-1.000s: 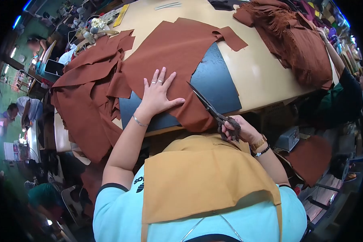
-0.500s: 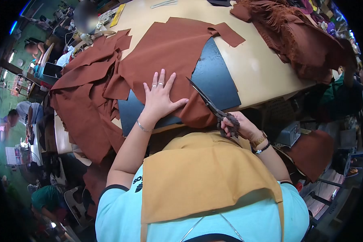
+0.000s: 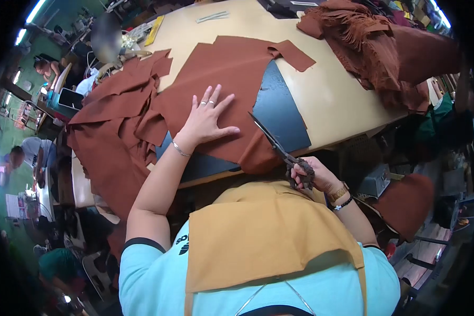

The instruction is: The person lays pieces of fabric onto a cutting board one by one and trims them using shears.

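My left hand [image 3: 209, 120] lies flat on a large piece of rust-brown fabric [image 3: 216, 63], fingers spread. Beneath the fabric is a dark blue board [image 3: 282, 108] at the table's near edge. My right hand [image 3: 316, 174] grips a pair of scissors [image 3: 280, 148] by handles wrapped in dark material. The blades point forward and left, along the right edge of the fabric. Whether the blades are apart is hard to make out. Near the scissors, the fabric's lower corner is folded and hangs at the table edge.
A heap of brown fabric pieces [image 3: 116, 121] covers the table's left side and droops over its edge. Frayed brown cloth [image 3: 363, 42] is piled at the far right of the cream table [image 3: 332, 100]. Other people sit at the left, and brown cloth [image 3: 405, 205] lies at lower right.
The view has tilted, so the table appears lower. My left hand has slid a little forward over the fabric. The scissors stay in my right hand by the fabric's edge.
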Demonstrator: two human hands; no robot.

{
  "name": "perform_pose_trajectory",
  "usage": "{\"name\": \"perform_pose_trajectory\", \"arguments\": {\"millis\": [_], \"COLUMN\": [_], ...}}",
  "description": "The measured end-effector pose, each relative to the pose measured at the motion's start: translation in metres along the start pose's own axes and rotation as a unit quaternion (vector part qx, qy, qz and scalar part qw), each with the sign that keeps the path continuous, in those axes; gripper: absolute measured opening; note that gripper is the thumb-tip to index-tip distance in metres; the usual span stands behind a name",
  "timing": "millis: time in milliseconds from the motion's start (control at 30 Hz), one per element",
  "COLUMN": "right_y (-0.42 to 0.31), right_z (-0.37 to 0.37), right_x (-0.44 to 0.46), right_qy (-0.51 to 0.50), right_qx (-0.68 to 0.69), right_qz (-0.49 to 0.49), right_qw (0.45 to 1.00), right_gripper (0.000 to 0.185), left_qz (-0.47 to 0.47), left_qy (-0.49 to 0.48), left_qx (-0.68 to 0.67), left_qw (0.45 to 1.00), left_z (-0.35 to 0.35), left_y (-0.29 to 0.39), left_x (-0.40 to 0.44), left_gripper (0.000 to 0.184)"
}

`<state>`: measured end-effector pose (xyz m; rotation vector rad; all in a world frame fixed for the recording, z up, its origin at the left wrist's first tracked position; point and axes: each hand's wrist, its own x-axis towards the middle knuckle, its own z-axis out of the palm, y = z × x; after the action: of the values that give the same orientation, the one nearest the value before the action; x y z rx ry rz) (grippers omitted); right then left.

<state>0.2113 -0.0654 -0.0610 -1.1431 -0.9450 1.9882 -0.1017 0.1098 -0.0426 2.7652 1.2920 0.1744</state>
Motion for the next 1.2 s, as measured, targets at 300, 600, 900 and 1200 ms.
{"name": "perform_pose_trajectory", "arguments": {"millis": [300,600,900,1200], "right_y": [0.007,0.001,0.010,0.004], "right_z": [0.005,0.008,0.007,0.006], "right_x": [0.008,0.011,0.000,0.006], "right_qy": [0.018,0.031,0.035,0.026], "right_qx": [0.019,0.030,0.036,0.050], "right_qz": [-0.009,0.006,-0.019,-0.023], "right_qw": [1.000,0.999,0.999,0.998], "right_gripper": [0.032,0.031,0.028,0.027], "left_qz": [-0.046,-0.078,-0.134,-0.173], "left_qy": [-0.003,0.006,0.011,-0.007], "left_qx": [0.006,0.007,0.002,0.002], "left_qw": [0.999,0.997,0.991,0.985], "left_z": [0.013,0.019,0.023,0.019], "left_y": [0.005,0.029,0.045,0.068], "left_x": [-0.003,-0.012,-0.017,-0.024], "left_gripper": [0.098,0.100,0.102,0.100]}}
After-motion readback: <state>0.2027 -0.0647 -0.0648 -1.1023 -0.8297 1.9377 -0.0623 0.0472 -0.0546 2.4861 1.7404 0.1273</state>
